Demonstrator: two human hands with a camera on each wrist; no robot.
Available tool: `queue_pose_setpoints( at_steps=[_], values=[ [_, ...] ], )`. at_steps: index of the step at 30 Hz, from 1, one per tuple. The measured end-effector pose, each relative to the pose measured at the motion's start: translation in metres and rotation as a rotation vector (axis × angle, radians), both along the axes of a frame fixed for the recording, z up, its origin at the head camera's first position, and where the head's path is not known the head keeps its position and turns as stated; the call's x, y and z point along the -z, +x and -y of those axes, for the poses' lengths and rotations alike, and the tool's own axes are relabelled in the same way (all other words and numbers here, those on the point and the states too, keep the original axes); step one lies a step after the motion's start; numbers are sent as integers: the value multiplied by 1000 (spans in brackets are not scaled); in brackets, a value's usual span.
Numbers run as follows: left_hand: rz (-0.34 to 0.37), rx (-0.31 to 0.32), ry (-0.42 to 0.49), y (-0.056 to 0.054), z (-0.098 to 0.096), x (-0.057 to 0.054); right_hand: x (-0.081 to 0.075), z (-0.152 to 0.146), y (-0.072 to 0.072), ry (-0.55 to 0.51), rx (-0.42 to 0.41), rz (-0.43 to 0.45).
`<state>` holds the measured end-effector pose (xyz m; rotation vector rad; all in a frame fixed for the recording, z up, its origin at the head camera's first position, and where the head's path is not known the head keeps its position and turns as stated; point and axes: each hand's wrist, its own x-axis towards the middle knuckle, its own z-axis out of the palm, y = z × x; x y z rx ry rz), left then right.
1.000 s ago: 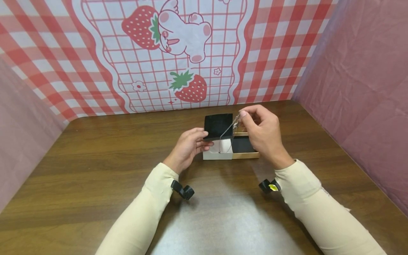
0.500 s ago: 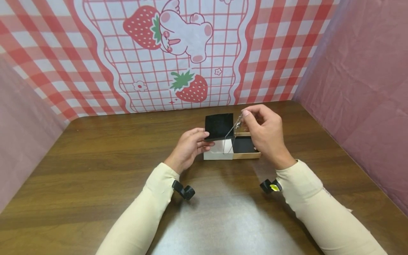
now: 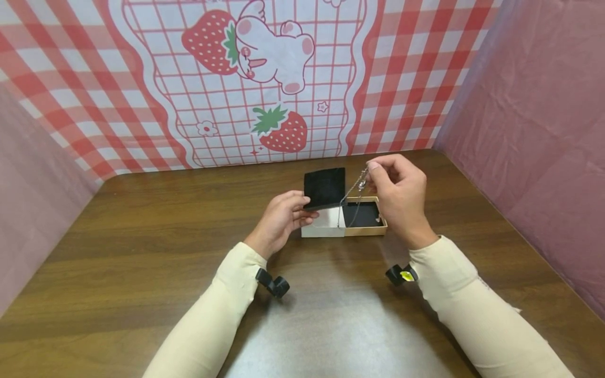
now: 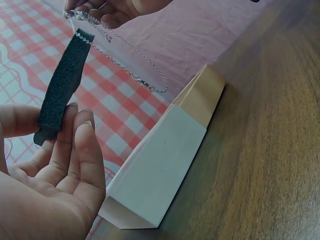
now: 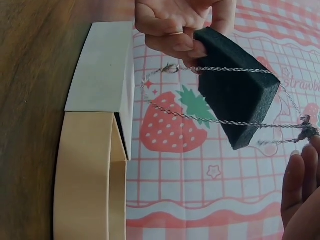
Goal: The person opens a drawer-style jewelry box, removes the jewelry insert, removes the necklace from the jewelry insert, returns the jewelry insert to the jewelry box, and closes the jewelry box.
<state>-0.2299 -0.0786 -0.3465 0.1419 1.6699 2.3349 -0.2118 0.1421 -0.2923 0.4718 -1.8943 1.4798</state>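
Observation:
My left hand (image 3: 281, 218) pinches a flat black foam pad (image 3: 325, 188) by its left lower edge, holding it tilted up above the box. Between right thumb and fingertips, my right hand (image 3: 402, 199) pinches a thin silver chain necklace (image 3: 362, 185) near a bunched part. The necklace hangs down in a long loop. In the right wrist view its strands (image 5: 235, 70) run across the foam pad (image 5: 240, 95). Below both hands a small jewelry box stands on the table, with a white sleeve (image 3: 323, 231) and a gold-tan drawer (image 3: 366, 231) sticking out rightward, black inside.
The brown wooden table (image 3: 165, 252) stretches out around the box. A red-and-white checked cloth with strawberries (image 3: 283, 131) hangs behind it, and pink cloth (image 3: 534, 131) hangs at the sides. Each wrist carries a small black camera mount (image 3: 273, 283).
My right hand has moved a little to the right, drawing the necklace away from the foam pad and over the drawer. The left hand and the box stay almost still.

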Motion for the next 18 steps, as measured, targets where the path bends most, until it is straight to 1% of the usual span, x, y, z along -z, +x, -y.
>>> queue_pose_setpoints(
  at_steps=[7, 15, 18],
  values=[
    [-5, 9, -16, 1, -1, 0, 8, -8, -10, -59, 36, -46],
    [-2, 0, -23, 0, -1, 1, 7, -9, -11, -89, 22, -45],
    [-6, -2, -24, 0, 0, 2, 7, -8, -10, -85, 25, -40]
  ],
)
